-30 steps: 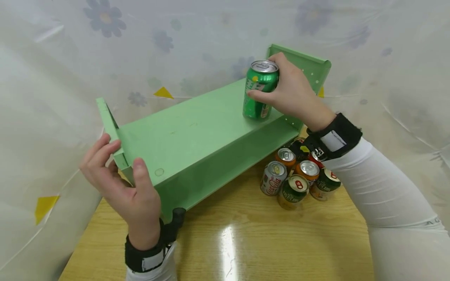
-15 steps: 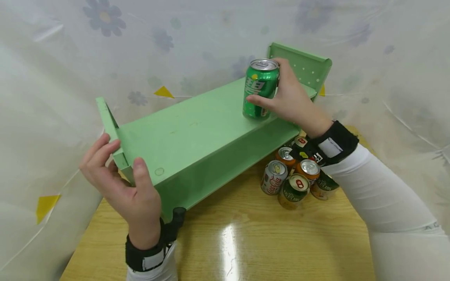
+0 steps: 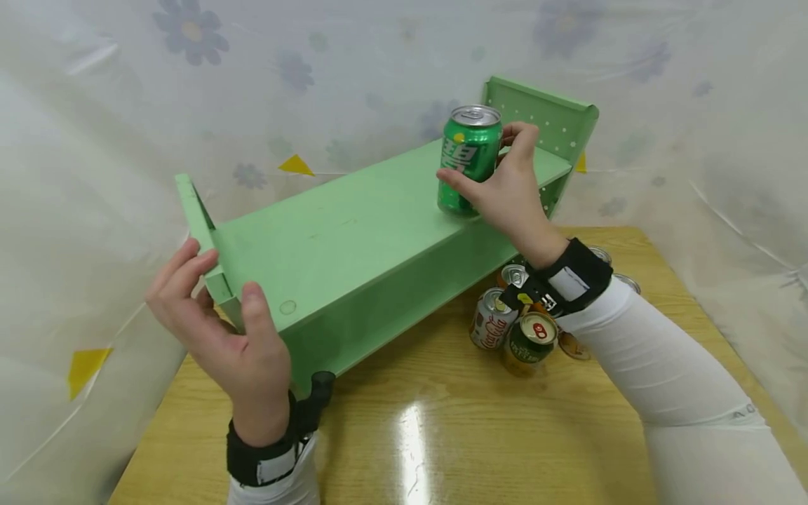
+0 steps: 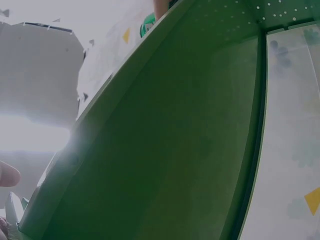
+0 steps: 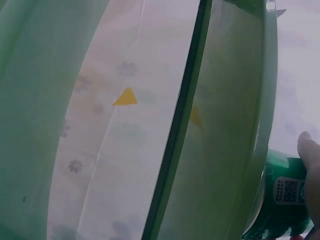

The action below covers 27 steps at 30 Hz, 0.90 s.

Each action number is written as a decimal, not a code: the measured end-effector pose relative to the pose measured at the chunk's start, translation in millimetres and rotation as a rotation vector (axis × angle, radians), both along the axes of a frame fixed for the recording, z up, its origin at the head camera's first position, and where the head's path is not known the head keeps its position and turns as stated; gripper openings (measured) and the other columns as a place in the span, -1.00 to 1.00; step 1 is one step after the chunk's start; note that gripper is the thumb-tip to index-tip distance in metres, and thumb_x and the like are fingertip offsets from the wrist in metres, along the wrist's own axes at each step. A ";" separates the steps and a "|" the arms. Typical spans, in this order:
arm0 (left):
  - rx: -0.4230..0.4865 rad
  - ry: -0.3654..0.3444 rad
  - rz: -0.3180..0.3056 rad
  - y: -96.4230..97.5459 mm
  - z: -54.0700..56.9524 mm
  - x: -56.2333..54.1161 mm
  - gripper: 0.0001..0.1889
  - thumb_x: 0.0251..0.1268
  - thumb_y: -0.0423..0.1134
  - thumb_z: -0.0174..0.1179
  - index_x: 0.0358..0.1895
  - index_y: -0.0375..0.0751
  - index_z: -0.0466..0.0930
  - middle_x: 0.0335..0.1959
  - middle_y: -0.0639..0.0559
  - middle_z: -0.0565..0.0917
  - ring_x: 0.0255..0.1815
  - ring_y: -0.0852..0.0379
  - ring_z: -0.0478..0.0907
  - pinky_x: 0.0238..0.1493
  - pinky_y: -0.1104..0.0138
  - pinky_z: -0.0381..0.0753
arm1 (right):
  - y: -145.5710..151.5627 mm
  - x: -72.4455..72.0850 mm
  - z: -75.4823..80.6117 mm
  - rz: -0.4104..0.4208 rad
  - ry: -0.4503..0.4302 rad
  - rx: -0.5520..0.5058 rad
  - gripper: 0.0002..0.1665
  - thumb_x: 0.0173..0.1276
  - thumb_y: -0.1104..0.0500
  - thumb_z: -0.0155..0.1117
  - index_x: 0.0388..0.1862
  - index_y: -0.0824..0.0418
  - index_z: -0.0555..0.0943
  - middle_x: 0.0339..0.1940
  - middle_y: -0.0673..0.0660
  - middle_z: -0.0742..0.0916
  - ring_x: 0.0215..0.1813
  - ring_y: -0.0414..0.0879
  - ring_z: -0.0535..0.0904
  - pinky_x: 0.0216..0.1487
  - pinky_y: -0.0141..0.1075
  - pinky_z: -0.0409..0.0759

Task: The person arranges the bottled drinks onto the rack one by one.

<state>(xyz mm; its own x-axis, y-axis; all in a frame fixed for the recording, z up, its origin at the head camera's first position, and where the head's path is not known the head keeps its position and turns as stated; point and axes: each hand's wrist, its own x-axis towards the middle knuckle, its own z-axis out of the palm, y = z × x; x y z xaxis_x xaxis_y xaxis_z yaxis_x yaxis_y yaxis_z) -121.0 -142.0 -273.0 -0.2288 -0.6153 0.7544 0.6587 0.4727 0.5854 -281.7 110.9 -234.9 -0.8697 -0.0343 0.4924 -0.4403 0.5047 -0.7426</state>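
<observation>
A light green two-level shelf (image 3: 341, 231) stands slantwise on the table, with a raised panel at each end. My left hand (image 3: 227, 330) holds its left end panel, fingers curled against the edge and thumb near the front corner. On the shelf's top, towards the right, a green Sprite can (image 3: 468, 161) stands upright. My right hand (image 3: 508, 186) grips this can from the right, thumb across its front and fingers behind it, partly hidden. The right wrist view shows the can (image 5: 287, 197) low at the right, a QR code facing the camera.
Below the shelf's right part, a silver Coca-Cola can (image 3: 491, 326), a dark green and gold can (image 3: 529, 347) and an orange can (image 3: 513, 275) stand on the wooden table (image 3: 492, 435). More cans are partly hidden behind my right wrist. A flowered plastic sheet (image 3: 379, 84) hangs behind.
My right hand and wrist have swung lower and towards me around the can, and its label has turned slightly to the right. The left hand and shelf stay put.
</observation>
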 end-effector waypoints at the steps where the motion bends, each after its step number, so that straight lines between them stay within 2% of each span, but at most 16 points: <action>1: 0.002 0.003 0.000 -0.2 0.3 0.2 -0.62 0.08 -0.36 0.02 -0.03 -0.55 0.44 0.20 -0.16 0.45 0.33 -0.09 0.35 -0.13 0.42 0.27 | -0.7 0.1 -0.5 -0.002 0.003 -0.002 -0.10 0.25 -0.10 0.50 0.18 0.11 0.02 0.06 0.09 0.28 -0.04 -0.06 0.28 0.01 -0.22 0.38; 5: 0.009 0.014 0.000 -0.8 1.4 0.8 -0.63 0.08 -0.36 0.02 -0.04 -0.55 0.44 0.19 -0.18 0.45 0.32 -0.10 0.35 -0.12 0.42 0.30 | -3.1 2.0 -1.4 -0.013 0.015 -0.009 -0.11 0.25 -0.10 0.50 0.19 0.11 0.05 0.08 0.08 0.30 -0.02 -0.08 0.27 -0.01 -0.25 0.36; 9: 0.010 0.016 0.002 -0.9 2.1 1.1 -0.63 0.08 -0.35 0.03 -0.05 -0.55 0.44 0.19 -0.18 0.45 0.32 -0.11 0.35 -0.13 0.42 0.31 | -2.9 4.6 -1.3 -0.015 0.016 -0.021 -0.09 0.26 -0.10 0.49 0.28 0.17 0.09 0.18 0.13 0.38 0.08 -0.07 0.31 0.01 -0.26 0.38; 14: 0.011 0.017 0.005 -0.9 2.4 1.3 -0.62 0.08 -0.34 0.04 -0.05 -0.54 0.44 0.18 -0.18 0.46 0.32 -0.10 0.35 -0.14 0.42 0.30 | 0.5 6.8 -2.0 -0.010 -0.002 -0.023 -0.04 0.28 -0.10 0.47 0.45 0.19 0.17 0.28 0.19 0.47 0.21 -0.04 0.40 0.18 -0.17 0.46; 19: 0.014 0.015 0.006 -0.7 2.3 1.7 -0.63 0.07 -0.35 0.03 -0.05 -0.54 0.44 0.18 -0.18 0.46 0.32 -0.10 0.35 -0.14 0.41 0.29 | 5.2 5.7 -3.3 0.001 0.014 -0.001 -0.12 0.31 -0.07 0.45 0.49 0.18 0.30 0.25 0.20 0.54 0.27 -0.01 0.42 0.31 -0.05 0.35; 23: 0.016 0.014 0.005 -0.7 2.3 1.9 -0.63 0.07 -0.35 0.03 -0.05 -0.53 0.45 0.18 -0.18 0.46 0.31 -0.10 0.35 -0.14 0.42 0.29 | 8.6 4.6 -4.6 0.010 0.023 0.015 -0.18 0.35 -0.04 0.43 0.49 0.19 0.36 0.22 0.22 0.55 0.27 0.01 0.40 0.30 -0.02 0.28; 27: 0.015 0.016 -0.001 -1.0 1.9 2.2 -0.62 0.08 -0.35 0.03 -0.04 -0.53 0.45 0.19 -0.18 0.46 0.32 -0.11 0.35 -0.14 0.42 0.30 | 11.4 4.2 -8.1 0.037 0.030 0.001 -0.22 0.40 -0.01 0.39 0.51 0.17 0.36 0.24 0.21 0.57 0.25 0.00 0.42 0.24 -0.10 0.26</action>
<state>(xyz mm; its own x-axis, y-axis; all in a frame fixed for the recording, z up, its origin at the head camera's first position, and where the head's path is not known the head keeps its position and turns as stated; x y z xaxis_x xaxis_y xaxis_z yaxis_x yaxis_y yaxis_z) -118.8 -143.0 -271.1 -0.2179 -0.6265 0.7483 0.6686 0.4628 0.5821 -277.6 122.3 -243.1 -0.8525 -0.0661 0.5186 -0.4809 0.4883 -0.7282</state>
